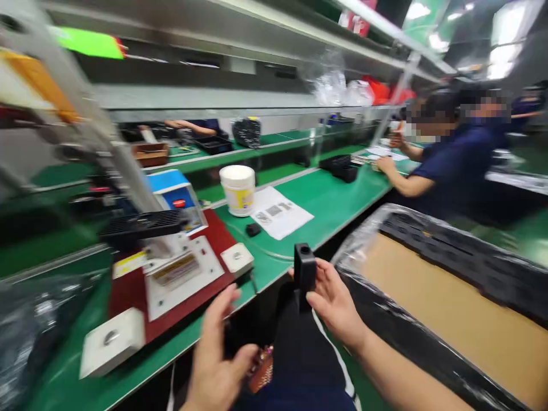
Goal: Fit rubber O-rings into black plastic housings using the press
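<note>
A black rectangular part point(304, 269) with a round opening on its top stands upright in my right hand point(338, 305), the thumb and fingers closed on it from the right side. To the left, my left hand point(218, 348) is slightly blurred, with thumb and fingers apart and nothing between them. It is in front of the bench edge, near a dark red board point(171, 319) that carries a metal plate point(184, 274) and two white boxes with round buttons point(237, 260) point(112, 342).
On the green bench point(329, 200) are a white tub point(238, 191), a printed sheet point(282, 212), a small black piece point(253, 229) and a blue-white device point(175, 197). A plastic-lined box point(454, 302) holds black parts at right. A person point(449, 154) works beyond.
</note>
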Demonstrator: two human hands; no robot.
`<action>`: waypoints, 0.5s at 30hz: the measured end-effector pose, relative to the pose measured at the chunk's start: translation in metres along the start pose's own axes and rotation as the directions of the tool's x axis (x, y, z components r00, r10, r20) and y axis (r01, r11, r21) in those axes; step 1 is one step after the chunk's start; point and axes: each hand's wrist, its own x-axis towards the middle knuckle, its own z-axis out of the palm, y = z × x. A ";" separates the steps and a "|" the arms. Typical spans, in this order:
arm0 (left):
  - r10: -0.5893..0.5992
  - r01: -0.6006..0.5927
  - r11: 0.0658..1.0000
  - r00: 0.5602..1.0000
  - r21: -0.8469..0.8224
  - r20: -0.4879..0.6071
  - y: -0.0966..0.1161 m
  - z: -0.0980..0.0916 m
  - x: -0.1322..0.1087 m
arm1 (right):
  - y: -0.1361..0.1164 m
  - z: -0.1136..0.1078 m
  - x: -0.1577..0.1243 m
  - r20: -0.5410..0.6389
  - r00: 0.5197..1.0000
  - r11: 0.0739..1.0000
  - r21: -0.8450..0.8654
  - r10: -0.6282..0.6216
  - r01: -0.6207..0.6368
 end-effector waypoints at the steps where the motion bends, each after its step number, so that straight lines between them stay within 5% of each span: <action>1: 0.011 -0.012 1.000 0.999 -0.010 -0.036 0.010 -0.006 0.002 | 0.001 0.022 0.000 0.068 0.998 0.995 0.097 0.009 -0.016; 4: 0.088 -0.096 0.992 0.991 -0.080 -0.101 0.022 -0.011 0.012 | 0.004 0.071 -0.001 0.199 0.980 0.961 0.268 0.005 -0.060; 7: 0.107 -0.124 0.990 0.967 -0.060 -0.232 0.017 -0.021 0.013 | 0.003 0.096 0.005 0.294 0.956 0.965 0.251 0.006 -0.083; 10: 0.108 -0.115 0.993 0.953 -0.008 -0.284 0.019 -0.044 0.007 | -0.002 0.107 0.014 0.371 0.928 0.977 0.180 0.037 -0.111; 15: 0.206 -0.155 0.963 0.952 0.222 -0.225 0.034 -0.099 0.005 | -0.018 0.112 0.034 0.419 0.907 0.980 0.168 0.027 -0.107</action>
